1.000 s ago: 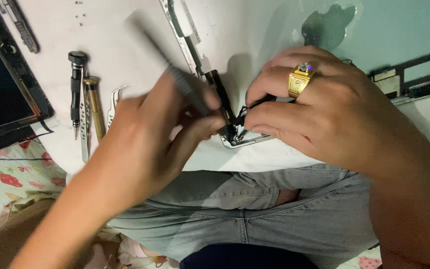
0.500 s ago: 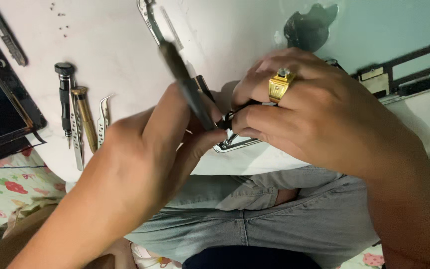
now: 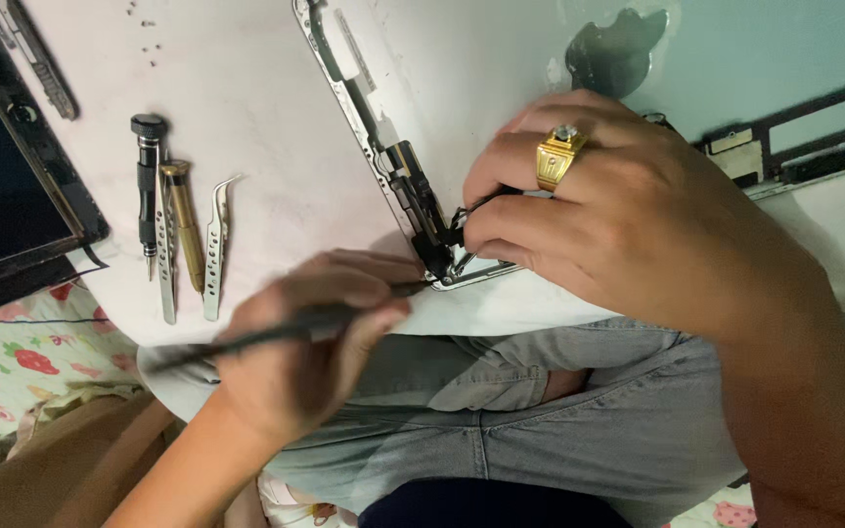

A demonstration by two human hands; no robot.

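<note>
Now, at the far left edge lies a dark screen panel (image 3: 2, 186), its corner overhanging the white work surface (image 3: 256, 117) onto a flowered cloth (image 3: 12, 357). Just right of it, on the white surface, four tools lie side by side, all pointing toward you: a black screwdriver (image 3: 148, 176), a flat silver tweezer (image 3: 166, 264), a brass-coloured driver (image 3: 184, 220) and a curved silver tweezer (image 3: 215, 244). A few tiny screws (image 3: 144, 29) sit far back above them.

Nearer to you, your left hand (image 3: 310, 347) is closed around a thin dark tool (image 3: 276, 332), thumb and fingers pinching its shaft. The handle end trails off to the left, blurred, and the tip reaches right to the near corner of the tablet back shell (image 3: 501, 59), just beside the black component (image 3: 422, 210) that runs along the shell's left edge.

Your right hand (image 3: 618, 205), wearing a gold ring (image 3: 559, 154) with a pale stone, is curled down over that same corner. Its fingertips press on thin black wires (image 3: 471, 207) next to the component; whether they pinch the wires or only pin them, you cannot tell.

The shell lies open, inside up, across your lap, running far and right, with a dark round patch (image 3: 618, 49) and a dark bracket frame (image 3: 794, 127) on its pale inside. Below it are your grey trousers (image 3: 559, 420).
</note>
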